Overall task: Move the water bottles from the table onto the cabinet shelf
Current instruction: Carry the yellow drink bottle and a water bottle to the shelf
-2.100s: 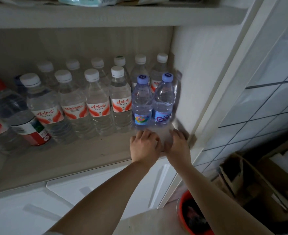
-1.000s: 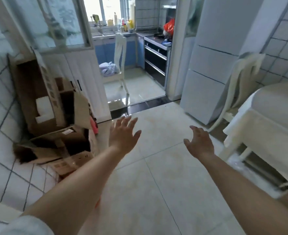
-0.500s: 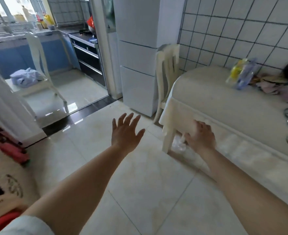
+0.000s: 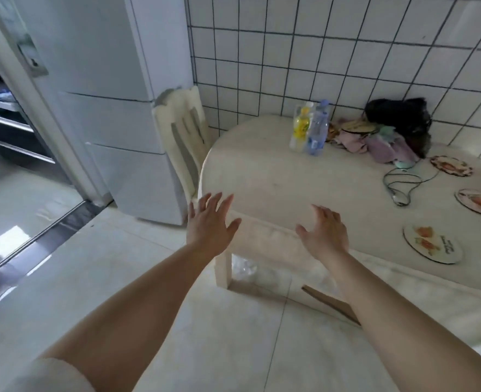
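Observation:
Two bottles stand upright side by side at the far edge of the cream-covered table [image 4: 262, 179], close to the tiled wall: a clear bottle with a yellow label [image 4: 300, 128] and a bluish water bottle with a blue cap [image 4: 316, 131]. My left hand [image 4: 209, 224] hovers with fingers spread near the table's front left corner. My right hand [image 4: 324, 233] is raised over the table's front edge, fingers relaxed. Both hands hold nothing and are well short of the bottles. The cabinet shelf is out of view.
A white chair [image 4: 185, 142] stands between the table and a white fridge [image 4: 114, 108]. On the table lie a pile of cloths with a dark bag [image 4: 397, 120], a coiled cable [image 4: 400, 185] and several round decorated mats [image 4: 431, 244]. Pale floor tiles stretch to my left.
I have turned away from the cabinet shelf, where two blue-capped bottles were set down, and swung right across the room to face the table. Both empty hands now reach toward it.

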